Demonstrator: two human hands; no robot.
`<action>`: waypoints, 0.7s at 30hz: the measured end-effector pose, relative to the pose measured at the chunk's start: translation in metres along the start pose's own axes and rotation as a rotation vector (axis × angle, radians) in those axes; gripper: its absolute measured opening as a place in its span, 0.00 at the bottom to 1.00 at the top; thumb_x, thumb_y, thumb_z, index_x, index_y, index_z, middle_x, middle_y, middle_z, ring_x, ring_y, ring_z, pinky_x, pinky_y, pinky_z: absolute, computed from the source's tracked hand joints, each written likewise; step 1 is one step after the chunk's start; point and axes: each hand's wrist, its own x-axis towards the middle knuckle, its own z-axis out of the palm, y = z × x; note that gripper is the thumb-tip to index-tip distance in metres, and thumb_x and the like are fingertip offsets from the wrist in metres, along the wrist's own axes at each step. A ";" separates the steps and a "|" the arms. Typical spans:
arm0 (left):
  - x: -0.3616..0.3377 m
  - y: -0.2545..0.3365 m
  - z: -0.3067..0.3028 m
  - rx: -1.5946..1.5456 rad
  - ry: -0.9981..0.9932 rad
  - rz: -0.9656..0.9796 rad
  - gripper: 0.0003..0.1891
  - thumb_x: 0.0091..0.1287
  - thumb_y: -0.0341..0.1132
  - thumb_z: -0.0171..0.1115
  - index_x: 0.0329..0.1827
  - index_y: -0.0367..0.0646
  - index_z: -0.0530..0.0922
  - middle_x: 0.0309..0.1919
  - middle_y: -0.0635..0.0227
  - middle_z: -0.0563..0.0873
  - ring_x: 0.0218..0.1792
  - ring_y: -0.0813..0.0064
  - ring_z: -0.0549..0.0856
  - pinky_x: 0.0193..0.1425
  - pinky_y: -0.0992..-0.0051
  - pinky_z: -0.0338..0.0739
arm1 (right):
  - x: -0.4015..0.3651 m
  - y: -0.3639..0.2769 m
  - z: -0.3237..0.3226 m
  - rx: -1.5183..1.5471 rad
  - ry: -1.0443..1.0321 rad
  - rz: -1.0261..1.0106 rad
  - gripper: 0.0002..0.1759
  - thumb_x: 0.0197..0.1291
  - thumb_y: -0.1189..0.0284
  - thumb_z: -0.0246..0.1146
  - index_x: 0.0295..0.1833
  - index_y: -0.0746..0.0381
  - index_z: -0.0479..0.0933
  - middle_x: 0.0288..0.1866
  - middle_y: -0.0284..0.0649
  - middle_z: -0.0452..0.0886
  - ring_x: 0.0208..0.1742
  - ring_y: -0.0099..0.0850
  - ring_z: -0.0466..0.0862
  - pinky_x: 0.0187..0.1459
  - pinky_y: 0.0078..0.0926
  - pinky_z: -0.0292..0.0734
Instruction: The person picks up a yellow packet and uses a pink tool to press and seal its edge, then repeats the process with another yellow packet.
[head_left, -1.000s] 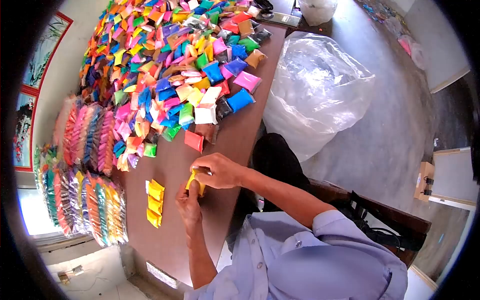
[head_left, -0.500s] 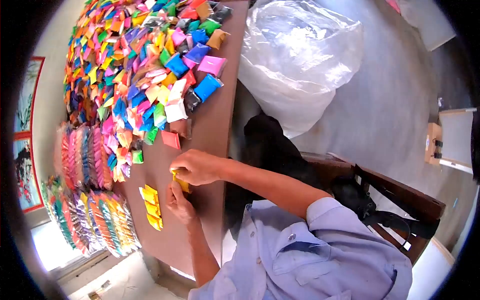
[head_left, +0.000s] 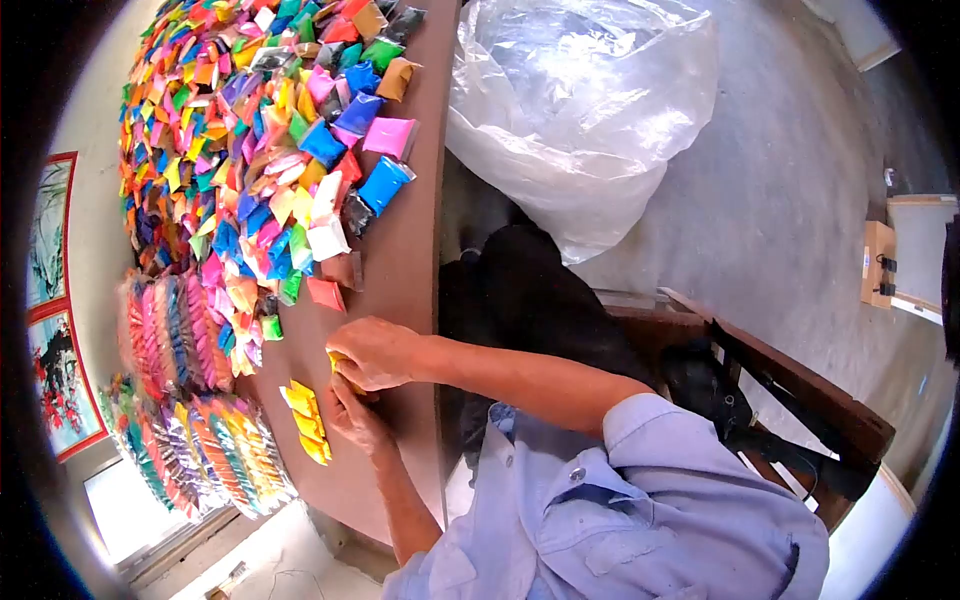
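A small yellow packet [head_left: 343, 367] is pinched between my two hands over the brown table, mostly hidden by the fingers. My right hand [head_left: 377, 353] is closed over it from above, the fingers curled. My left hand [head_left: 360, 415] grips its lower side with thumb and fingers together. Just left of my hands, several yellow packets [head_left: 305, 421] lie overlapped in a short row on the table [head_left: 380, 265]. A red packet [head_left: 325, 293] rests a little above my right hand, at the edge of the big pile of coloured packets [head_left: 250, 130].
Bundles of colourful packets in clear bags [head_left: 200, 450] stand along the table's far side. A large clear plastic bag [head_left: 590, 130] sits beside the table. A wooden chair [head_left: 800, 385] is behind me, and a cardboard box [head_left: 879, 262] stands at the far right.
The view has shifted slightly. My hands have drawn closer together, and my right hand now covers more of the yellow packet. The row of yellow packets looks the same.
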 end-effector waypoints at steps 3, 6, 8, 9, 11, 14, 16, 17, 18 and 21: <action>0.003 -0.004 -0.005 -0.014 -0.021 0.003 0.18 0.85 0.45 0.56 0.39 0.43 0.77 0.25 0.74 0.78 0.24 0.84 0.75 0.28 0.80 0.68 | 0.003 0.003 0.005 -0.030 -0.025 0.004 0.08 0.64 0.72 0.68 0.43 0.66 0.82 0.43 0.54 0.87 0.46 0.55 0.87 0.48 0.51 0.81; 0.004 -0.003 -0.006 -0.046 -0.062 0.002 0.17 0.85 0.44 0.56 0.40 0.43 0.77 0.24 0.74 0.78 0.23 0.84 0.75 0.28 0.81 0.68 | 0.006 0.006 0.007 -0.035 -0.060 0.000 0.07 0.65 0.72 0.67 0.43 0.65 0.83 0.44 0.53 0.87 0.47 0.56 0.87 0.49 0.53 0.81; 0.003 -0.003 -0.006 -0.077 -0.074 0.001 0.15 0.85 0.42 0.56 0.41 0.42 0.78 0.25 0.73 0.78 0.23 0.83 0.75 0.28 0.80 0.69 | 0.008 0.007 0.009 -0.046 -0.051 -0.003 0.07 0.64 0.72 0.67 0.43 0.65 0.83 0.43 0.53 0.87 0.47 0.56 0.87 0.49 0.54 0.81; 0.002 -0.003 -0.007 -0.082 -0.060 0.007 0.15 0.85 0.42 0.56 0.41 0.42 0.78 0.25 0.73 0.78 0.23 0.83 0.75 0.28 0.80 0.69 | 0.008 0.007 0.011 -0.058 -0.038 0.004 0.07 0.64 0.73 0.67 0.44 0.65 0.83 0.43 0.53 0.87 0.47 0.56 0.87 0.49 0.55 0.80; 0.000 0.001 -0.004 -0.101 -0.051 -0.027 0.15 0.85 0.42 0.57 0.42 0.41 0.79 0.25 0.73 0.79 0.23 0.83 0.76 0.27 0.80 0.69 | 0.010 0.003 0.006 -0.080 -0.078 0.033 0.08 0.64 0.71 0.66 0.44 0.65 0.84 0.43 0.54 0.88 0.48 0.56 0.88 0.49 0.56 0.81; 0.002 0.003 -0.007 -0.052 -0.031 -0.012 0.16 0.85 0.43 0.58 0.42 0.40 0.80 0.25 0.73 0.80 0.23 0.83 0.77 0.27 0.79 0.70 | 0.013 0.000 0.009 -0.129 -0.106 0.097 0.11 0.65 0.69 0.64 0.45 0.65 0.84 0.43 0.55 0.89 0.49 0.56 0.88 0.51 0.56 0.82; 0.003 0.001 -0.008 -0.081 -0.043 -0.010 0.17 0.84 0.45 0.60 0.41 0.40 0.81 0.25 0.73 0.80 0.24 0.83 0.78 0.28 0.79 0.71 | 0.013 -0.005 0.011 -0.160 -0.108 0.115 0.12 0.66 0.67 0.63 0.46 0.65 0.85 0.44 0.55 0.89 0.50 0.56 0.89 0.52 0.55 0.83; 0.003 0.000 -0.009 -0.089 -0.019 -0.001 0.17 0.84 0.45 0.60 0.41 0.40 0.81 0.25 0.73 0.80 0.24 0.83 0.78 0.28 0.79 0.71 | 0.013 -0.008 0.012 -0.195 -0.108 0.155 0.13 0.66 0.67 0.62 0.47 0.65 0.85 0.45 0.55 0.89 0.51 0.56 0.89 0.53 0.54 0.83; 0.001 0.007 -0.008 -0.052 -0.018 -0.009 0.17 0.84 0.45 0.60 0.40 0.40 0.81 0.25 0.73 0.81 0.24 0.83 0.78 0.28 0.79 0.71 | 0.012 -0.011 0.013 -0.231 -0.105 0.194 0.14 0.67 0.66 0.61 0.48 0.65 0.85 0.46 0.56 0.89 0.51 0.56 0.89 0.54 0.54 0.83; 0.000 0.004 -0.010 -0.099 0.002 -0.070 0.19 0.84 0.46 0.60 0.39 0.39 0.82 0.25 0.72 0.82 0.25 0.82 0.79 0.29 0.78 0.72 | 0.008 -0.022 0.019 -0.296 -0.056 0.222 0.14 0.68 0.67 0.60 0.49 0.64 0.84 0.44 0.56 0.89 0.50 0.57 0.89 0.53 0.55 0.83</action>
